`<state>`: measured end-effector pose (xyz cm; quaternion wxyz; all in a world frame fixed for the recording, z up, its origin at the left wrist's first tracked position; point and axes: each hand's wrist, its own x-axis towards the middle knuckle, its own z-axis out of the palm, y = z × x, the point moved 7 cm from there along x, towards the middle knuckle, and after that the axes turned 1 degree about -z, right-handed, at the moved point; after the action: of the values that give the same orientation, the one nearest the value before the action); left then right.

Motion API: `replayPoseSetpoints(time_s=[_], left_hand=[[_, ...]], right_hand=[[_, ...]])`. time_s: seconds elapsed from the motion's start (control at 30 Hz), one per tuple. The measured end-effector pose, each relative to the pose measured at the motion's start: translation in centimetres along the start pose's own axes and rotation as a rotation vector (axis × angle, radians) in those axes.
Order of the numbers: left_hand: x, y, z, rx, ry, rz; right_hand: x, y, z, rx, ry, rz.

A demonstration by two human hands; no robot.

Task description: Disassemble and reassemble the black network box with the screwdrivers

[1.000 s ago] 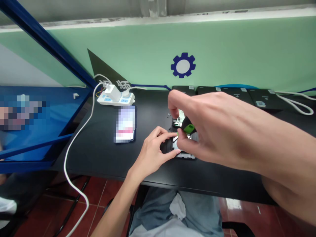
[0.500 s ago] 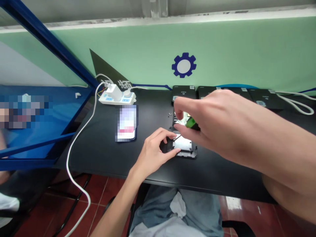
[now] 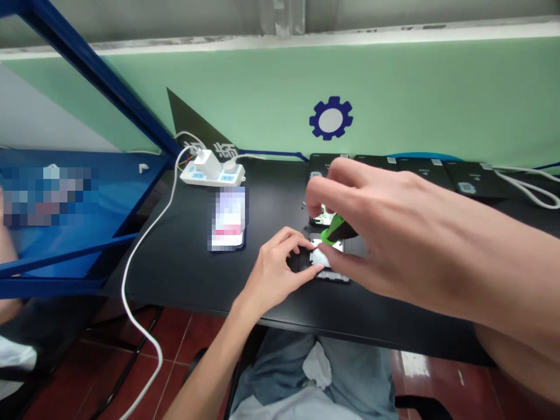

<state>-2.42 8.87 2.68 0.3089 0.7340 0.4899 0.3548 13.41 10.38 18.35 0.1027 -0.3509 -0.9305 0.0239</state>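
Note:
My left hand grips the left side of a black device housing, fingertips on its upper part and thumb near its lower edge. A white panel lies inside that housing. In my right hand is a screwdriver with a green and black handle, tilted down over the panel. Its tip is hidden from view. Just behind, partly covered by my right hand, is a green and white circuit board. Tiny pieces like screws lie left of the board.
A phone with a lit screen lies to the left, and a white power strip stands behind it. Several flat black boxes line the wall. A white cable hangs over the left edge. Another person's arm is at the blue table.
My right hand has lowered and brought the screwdriver down closer to the white panel. My left hand keeps its grip on the housing. The view has shifted slightly.

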Motion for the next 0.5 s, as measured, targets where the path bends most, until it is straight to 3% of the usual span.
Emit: replayPoseSetpoints(time_s=[0.27, 0.4, 0.5], left_hand=[[0.0, 0.0, 0.0, -0.018, 0.017, 0.031], [0.0, 0.1, -0.1, -0.015, 0.018, 0.041], [0.0, 0.2, -0.1, -0.006, 0.02, 0.047]], right_hand=[[-0.4, -1.6, -0.6, -0.028, -0.051, -0.063], [-0.2, -0.5, 0.1, -0.103, -0.023, 0.01], [-0.2, 0.2, 0.8, -0.056, 0.013, -0.024]])
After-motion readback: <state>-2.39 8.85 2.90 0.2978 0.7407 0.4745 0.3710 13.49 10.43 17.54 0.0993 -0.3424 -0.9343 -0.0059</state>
